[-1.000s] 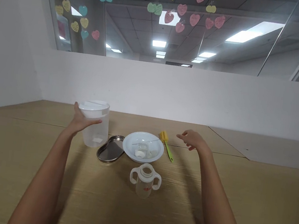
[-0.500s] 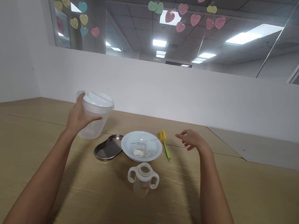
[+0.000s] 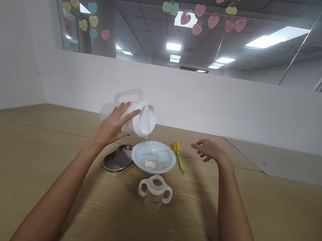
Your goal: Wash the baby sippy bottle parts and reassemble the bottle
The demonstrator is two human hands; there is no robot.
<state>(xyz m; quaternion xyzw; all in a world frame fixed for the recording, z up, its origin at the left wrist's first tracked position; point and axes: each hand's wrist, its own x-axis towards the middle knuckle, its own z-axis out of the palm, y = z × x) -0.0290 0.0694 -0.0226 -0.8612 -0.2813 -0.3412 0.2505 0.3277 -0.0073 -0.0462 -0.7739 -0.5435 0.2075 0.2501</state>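
My left hand (image 3: 115, 124) is wrapped round a translucent plastic jug (image 3: 136, 115) with a white lid. The jug is lifted and tipped on its side, its lid end over the left rim of a white bowl (image 3: 140, 161). Inside the bowl lies a small clear part with a white ring (image 3: 152, 162). A clear two-handled baby cup (image 3: 155, 193) stands in front of the bowl. My right hand (image 3: 208, 149) hovers above the table with fingers loosely spread, holding nothing, just right of a yellow-and-green bottle brush (image 3: 179, 155).
A small steel tray (image 3: 116, 162) lies left of the bowl on the wooden table (image 3: 26, 150). A white partition wall (image 3: 240, 107) runs along the back, with glass and paper hearts above it.
My left hand has lifted the jug off the table, carried it right and tipped it sideways over the bowl. My right hand has stayed about where it was.
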